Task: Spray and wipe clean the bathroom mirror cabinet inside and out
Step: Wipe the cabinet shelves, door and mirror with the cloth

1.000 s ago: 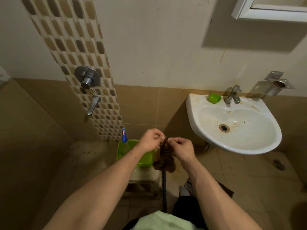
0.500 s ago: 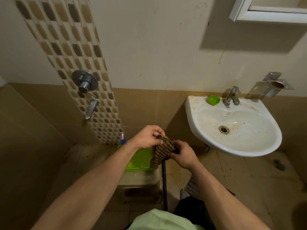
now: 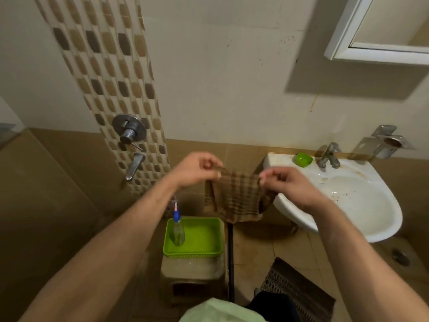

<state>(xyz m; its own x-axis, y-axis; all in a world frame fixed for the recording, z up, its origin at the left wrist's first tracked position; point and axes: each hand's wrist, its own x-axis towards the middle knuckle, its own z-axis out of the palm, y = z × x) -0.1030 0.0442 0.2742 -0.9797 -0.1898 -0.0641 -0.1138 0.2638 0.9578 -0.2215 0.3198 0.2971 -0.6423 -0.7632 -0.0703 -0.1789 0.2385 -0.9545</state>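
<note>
Mirror cabinet (image 3: 380,54) high at right, checked cloth (image 3: 236,198) below pinched at top corners by left grip (image 3: 197,169) and right grip (image 3: 290,184).

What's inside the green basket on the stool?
A clear spray bottle with a blue top sits at the left of the green basket. The rest shows only bare green floor. The spot under the bottle is hidden.
</note>
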